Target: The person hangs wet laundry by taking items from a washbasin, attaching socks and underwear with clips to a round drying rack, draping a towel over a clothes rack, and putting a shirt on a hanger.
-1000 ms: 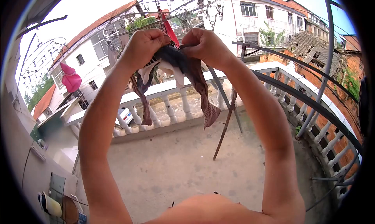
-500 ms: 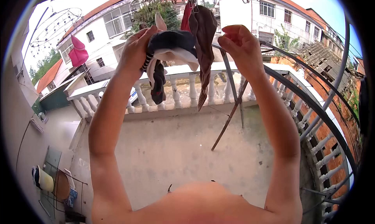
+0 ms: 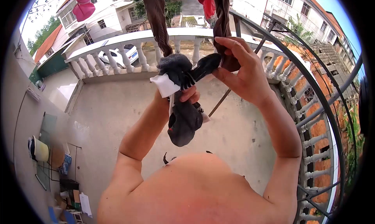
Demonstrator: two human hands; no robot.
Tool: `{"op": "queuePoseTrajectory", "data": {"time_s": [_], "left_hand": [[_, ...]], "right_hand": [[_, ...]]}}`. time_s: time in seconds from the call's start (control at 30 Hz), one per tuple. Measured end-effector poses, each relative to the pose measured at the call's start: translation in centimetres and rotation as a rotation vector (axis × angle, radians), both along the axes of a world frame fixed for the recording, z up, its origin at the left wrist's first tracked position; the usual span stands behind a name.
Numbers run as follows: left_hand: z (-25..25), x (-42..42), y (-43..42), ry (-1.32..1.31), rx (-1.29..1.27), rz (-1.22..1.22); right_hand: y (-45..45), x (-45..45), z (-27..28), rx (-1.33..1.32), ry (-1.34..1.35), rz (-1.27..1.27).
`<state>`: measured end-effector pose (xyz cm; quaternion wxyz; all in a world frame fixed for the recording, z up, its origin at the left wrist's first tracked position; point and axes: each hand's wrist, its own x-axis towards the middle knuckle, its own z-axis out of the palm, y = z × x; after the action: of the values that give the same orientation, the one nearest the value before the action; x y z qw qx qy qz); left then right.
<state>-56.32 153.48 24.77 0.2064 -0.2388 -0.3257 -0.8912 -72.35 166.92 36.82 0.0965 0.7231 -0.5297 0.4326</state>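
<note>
A bunch of dark and white socks [image 3: 183, 124] is gripped in my left hand [image 3: 190, 95], whose fingers wrap around its middle. Out of the bunch a dark sock [image 3: 208, 66] stretches to the right. Its end lies between the thumb and fingers of my right hand [image 3: 244, 70], which are closed on it. Just behind the right fingers hangs a brown garment [image 3: 222, 13]. Another brown strip of cloth [image 3: 156, 21] hangs down behind the bunch. Part of my left hand is hidden by the socks.
A white balustrade [image 3: 129, 36] borders the balcony, with a parked car [image 3: 125, 55] beyond. Red cloth [image 3: 206, 3] and pink cloth [image 3: 83, 7] hang above. Dark curved metal bars [image 3: 314, 87] run along the right. A pale bucket [image 3: 41, 150] stands at the lower left.
The view has tilted down. My left hand has come down and inward with the socks. My right hand, empty before, has moved to the bunch and closed on one dark sock.
</note>
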Motion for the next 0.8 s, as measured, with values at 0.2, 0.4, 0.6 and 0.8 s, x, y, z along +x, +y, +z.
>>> {"op": "queuePoseTrajectory", "data": {"time_s": [0.2,0.4,0.6,0.8], "left_hand": [[-0.8,-1.1,1.9,0.048,0.053,-0.197],[0.5,-1.7,5.1,-0.376,0.373,-0.022],[-1.0,-2.8,5.2,-0.272,0.232,-0.016],[-2.0,-4.1,3.7,-0.506,0.155,0.060]], "right_hand": [[-0.5,-2.1,-4.8,0.375,-0.605,0.436],[0.0,-3.3,-5.2,0.367,-1.141,0.322],[0.0,-5.8,-6.0,0.482,-1.221,0.188],[-0.5,-8.7,-7.4,0.421,-1.145,0.100]]}}
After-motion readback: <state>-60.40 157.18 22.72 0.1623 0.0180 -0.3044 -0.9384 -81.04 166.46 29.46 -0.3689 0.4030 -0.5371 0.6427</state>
